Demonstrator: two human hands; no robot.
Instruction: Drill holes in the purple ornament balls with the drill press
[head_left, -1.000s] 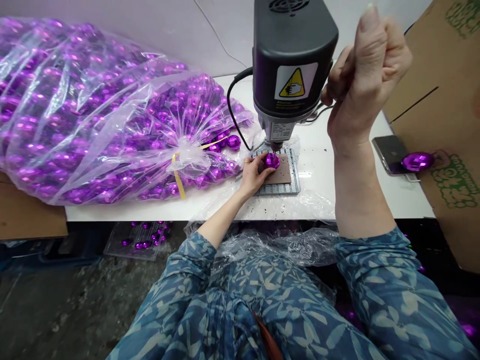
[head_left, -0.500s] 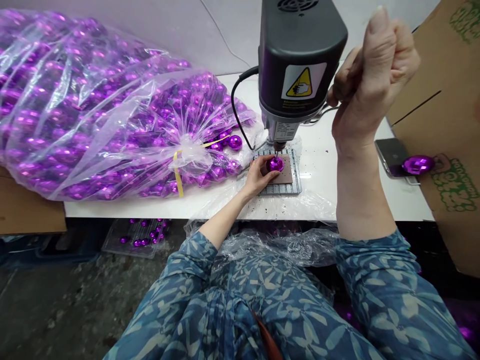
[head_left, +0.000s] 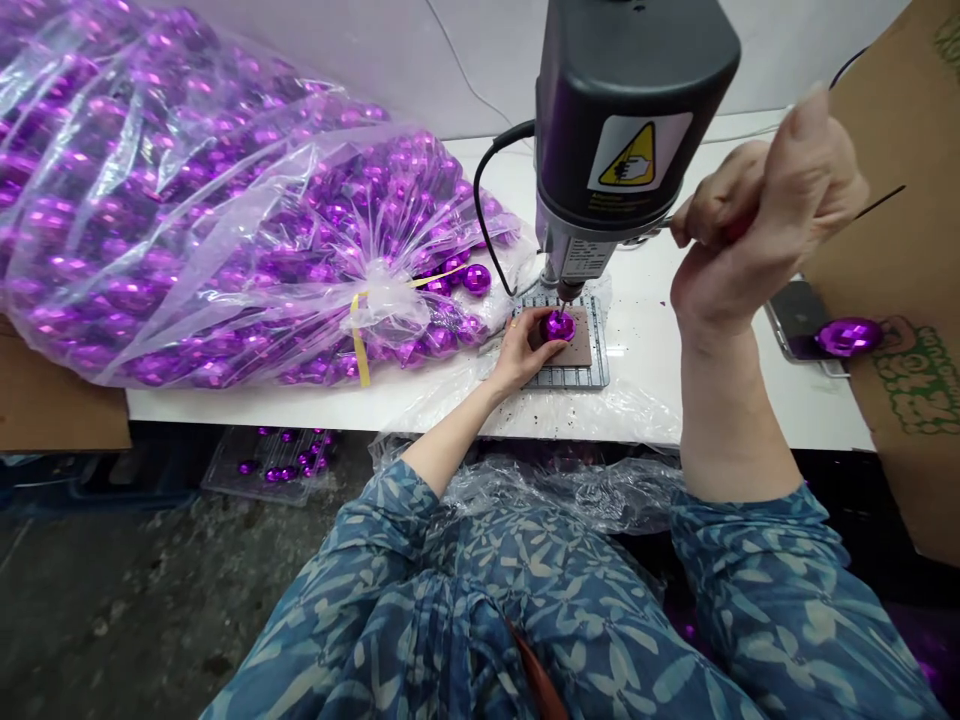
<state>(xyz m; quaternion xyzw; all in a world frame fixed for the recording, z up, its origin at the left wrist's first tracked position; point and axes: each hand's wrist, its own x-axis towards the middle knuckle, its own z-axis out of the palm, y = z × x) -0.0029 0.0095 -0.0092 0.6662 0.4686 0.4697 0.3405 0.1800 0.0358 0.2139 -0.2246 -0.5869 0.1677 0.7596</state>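
Observation:
A shiny purple faceted ball (head_left: 559,325) sits on a brown pad (head_left: 583,350) over the grey slotted base plate (head_left: 598,375) of a bench drill press (head_left: 637,80). My left hand (head_left: 521,350) is closed on the ball from the left, thumb in front. Directly above, the drill bit (head_left: 563,306) meets the top of the ball; whether it has gone in, I cannot tell. My right hand (head_left: 772,210) is wrapped round the drill's feed lever (head_left: 660,226) at the machine's right side, and a bit of red shows between the fingers.
A big clear bag of purple balls (head_left: 247,220), tied with a yellow strip, fills the left of the white table (head_left: 247,408). On the right lie a phone (head_left: 796,318) and another purple ball (head_left: 849,337) by a cardboard box (head_left: 911,300). Dark crumbs dot the tabletop.
My right hand has come down a little with the lever. The view has shifted slightly, so the drill press appears further right. My left hand still holds the ball on the pad.

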